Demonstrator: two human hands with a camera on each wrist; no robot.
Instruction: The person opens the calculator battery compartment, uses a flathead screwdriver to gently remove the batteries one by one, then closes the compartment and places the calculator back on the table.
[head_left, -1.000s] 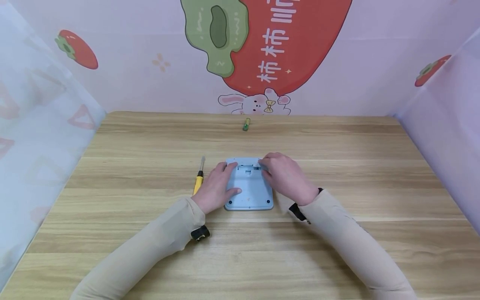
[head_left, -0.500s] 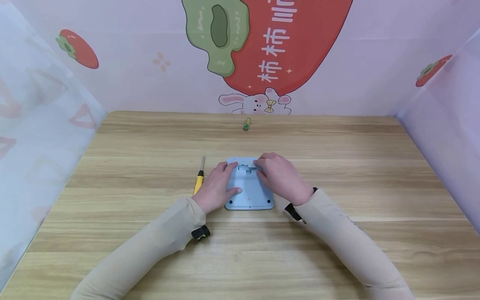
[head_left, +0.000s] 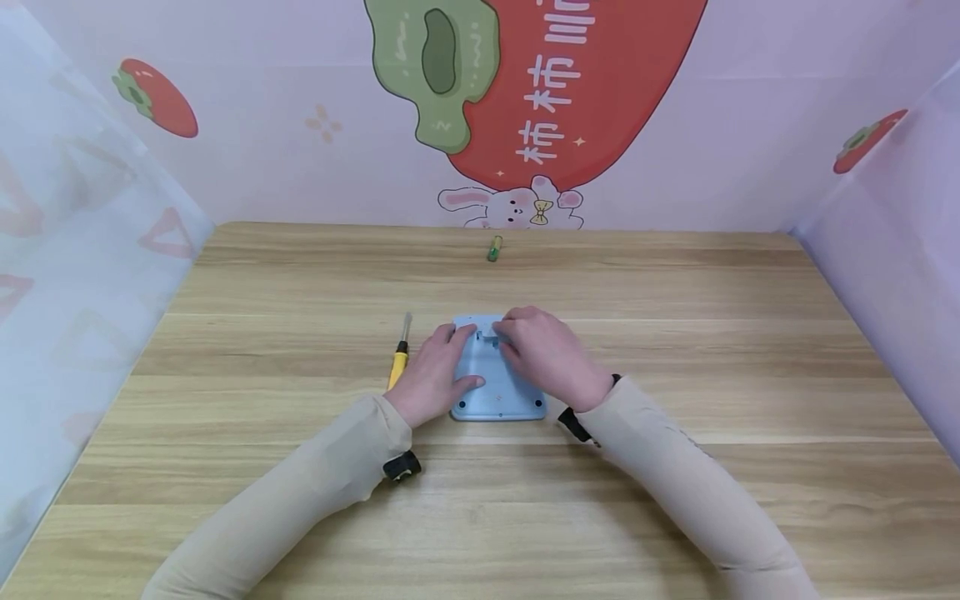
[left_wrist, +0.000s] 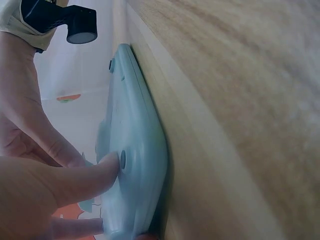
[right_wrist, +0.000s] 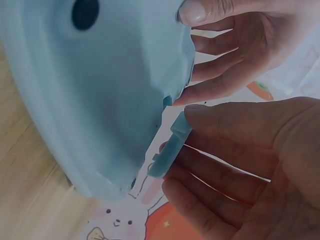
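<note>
A light blue flat device (head_left: 504,392) lies back side up on the table, with dark round feet at its near corners. My left hand (head_left: 431,375) holds it by its left side, thumb on the back face and fingertips near the battery slot at the far end. In the right wrist view, a small light blue battery cover (right_wrist: 172,147) is pinched between the thumb and fingers of my right hand (head_left: 551,354). The cover is just over the slot, angled to the device's back. My right fingers partly hide the slot in the head view.
A yellow-handled screwdriver (head_left: 398,362) lies left of the device, its handle end behind my left hand. Toward the table's back edge lies a small green and yellow battery (head_left: 494,248). Printed cloth walls (head_left: 300,167) surround the wooden table.
My right hand has moved left along the far end of the device, bringing the battery cover over the slot. My left hand and the device stay in place.
</note>
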